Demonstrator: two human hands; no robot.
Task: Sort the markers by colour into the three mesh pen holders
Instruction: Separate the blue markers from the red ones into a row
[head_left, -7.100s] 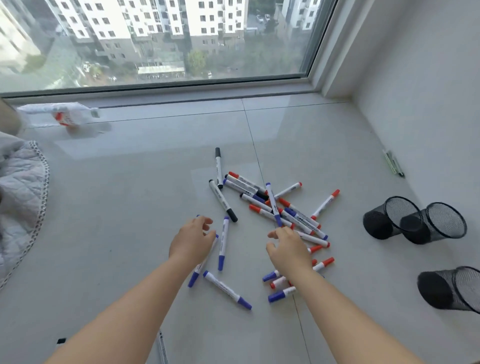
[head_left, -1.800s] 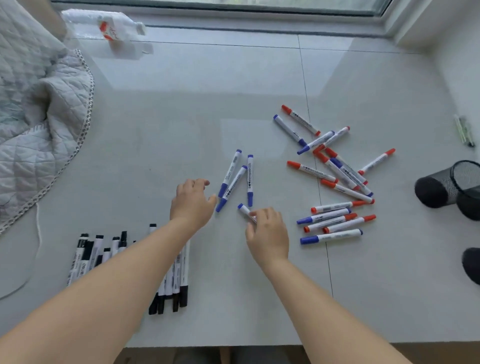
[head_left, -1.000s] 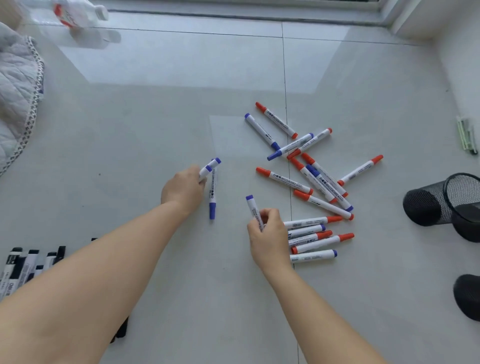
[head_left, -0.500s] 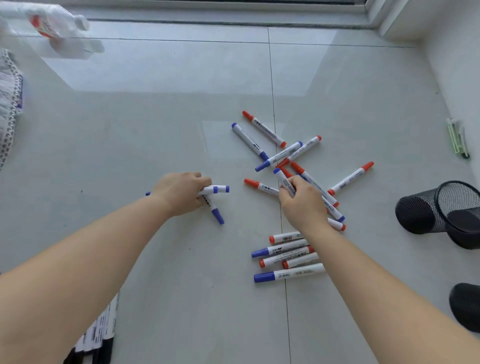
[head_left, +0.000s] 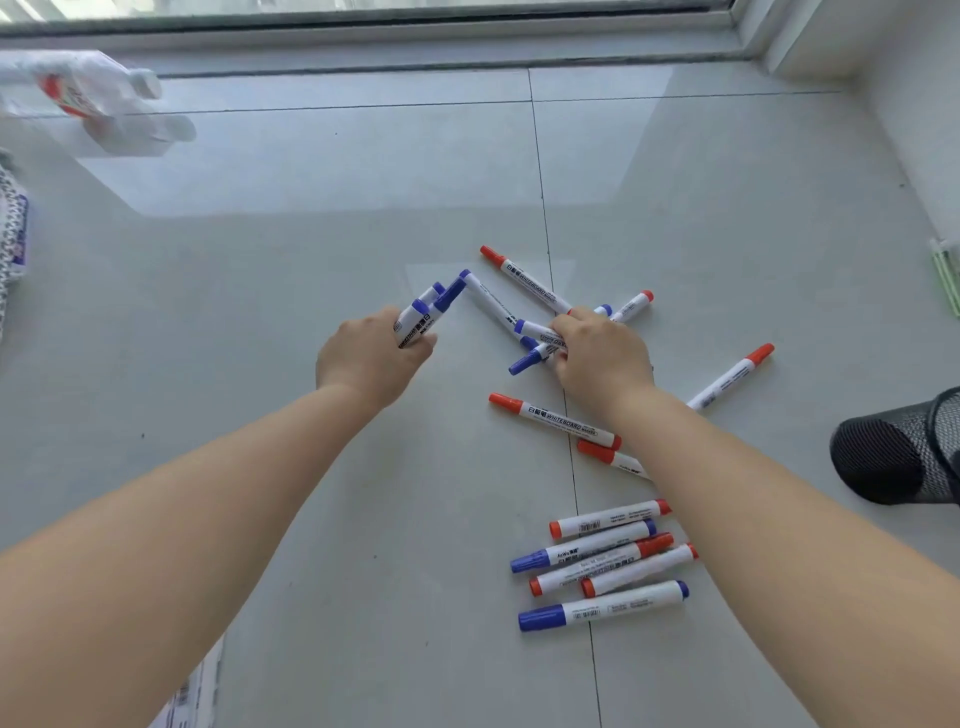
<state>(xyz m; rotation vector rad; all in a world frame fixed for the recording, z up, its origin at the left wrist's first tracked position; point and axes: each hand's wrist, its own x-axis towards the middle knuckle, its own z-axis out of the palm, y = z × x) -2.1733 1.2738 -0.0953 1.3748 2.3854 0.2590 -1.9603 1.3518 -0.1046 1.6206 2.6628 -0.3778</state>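
Fingers of our left hand (head_left: 371, 358) grip blue markers (head_left: 423, 317), while our right hand (head_left: 602, 358) pinches another blue marker (head_left: 530, 359).

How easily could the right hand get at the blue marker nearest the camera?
Probably yes: the blue marker lies on bare floor, nothing on it, but the right hand is closed on blue markers already.
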